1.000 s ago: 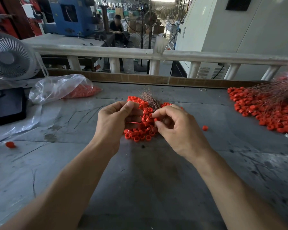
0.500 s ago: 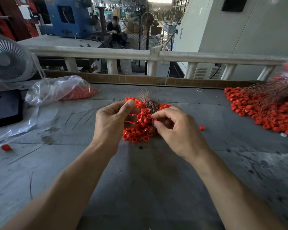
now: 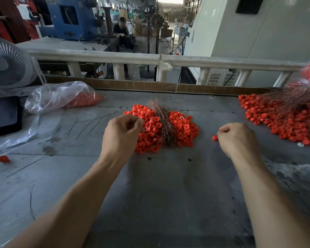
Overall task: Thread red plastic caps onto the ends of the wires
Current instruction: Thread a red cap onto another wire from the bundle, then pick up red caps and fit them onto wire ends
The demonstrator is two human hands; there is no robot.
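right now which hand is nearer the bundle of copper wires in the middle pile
Left. The left hand sits at the left edge of the cap pile, close beside the wire bundle. The right hand is off to the right, clear of the pile.

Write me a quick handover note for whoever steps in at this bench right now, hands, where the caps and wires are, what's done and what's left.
Left hand: fingers curled at the left edge of the middle cap pile; what it pinches, if anything, cannot be seen.
Right hand: out to the right of the pile, fingertips at a single loose cap on the table; whether it grips it is unclear.
Wire bundle: lies across the middle pile.
Finished heap: far right, wires with caps.
Spare caps: plastic bag, back left.
Left: the wires in the middle bundle.
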